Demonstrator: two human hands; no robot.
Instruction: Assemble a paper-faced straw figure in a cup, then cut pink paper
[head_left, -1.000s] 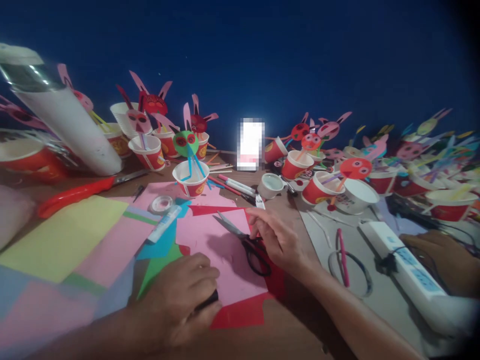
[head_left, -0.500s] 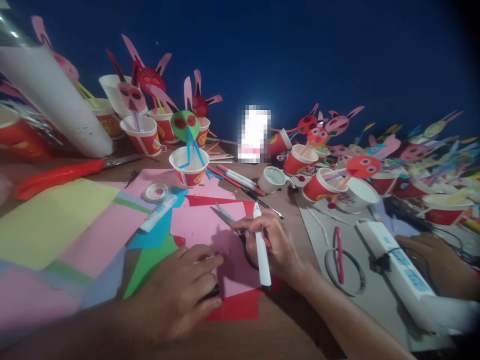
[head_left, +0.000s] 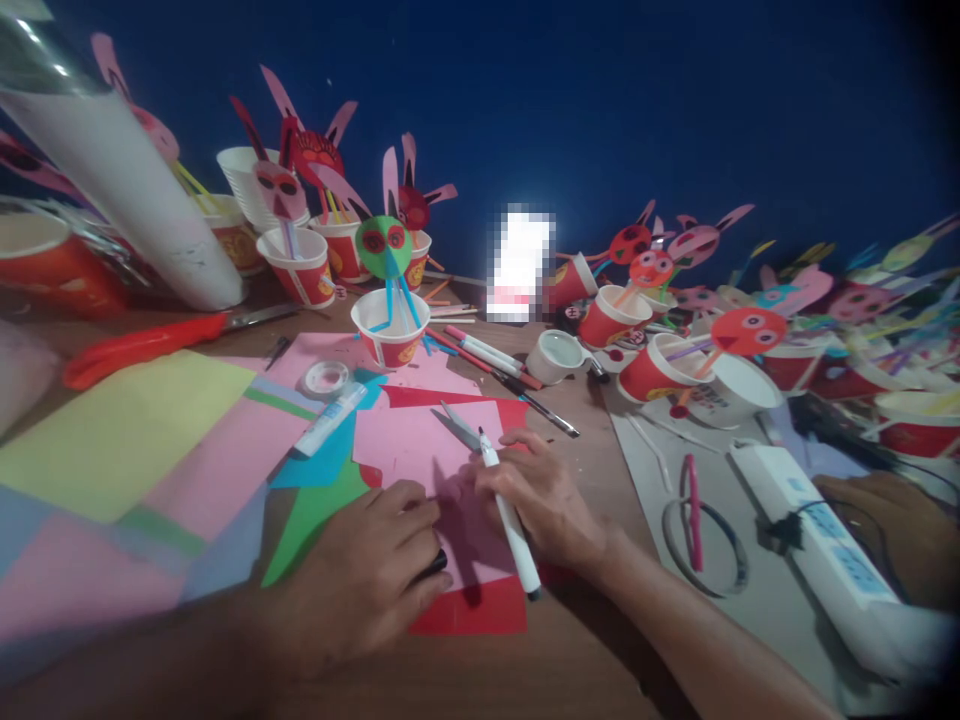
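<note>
My right hand [head_left: 551, 500] grips a white marker [head_left: 510, 525], its bare dark tip pointing up and to the left. The blades of a pair of scissors [head_left: 456, 432] show just beyond these fingers; the handles are mostly hidden, so I cannot tell whether the hand also holds them. Lower left, my left hand [head_left: 367, 575] is curled closed, with a small black marker cap [head_left: 433, 565] poking out between thumb and fingers. Under both hands lies a pink paper sheet [head_left: 409, 435], on top of red paper [head_left: 480, 612].
Paper cups with rabbit-like figures, among them a green-faced figure [head_left: 384, 247], stand along the back. Coloured sheets [head_left: 127, 430], a red-handled cutter [head_left: 146, 350], a tape roll [head_left: 326, 378] and a glue tube [head_left: 328, 420] lie left. Right are a power strip [head_left: 817, 545] and another person's hand [head_left: 885, 530].
In my right hand the marker has tilted, its tip swinging left and down toward the scissor blades. My left hand stays low over the paper. The whole view has shifted slightly.
</note>
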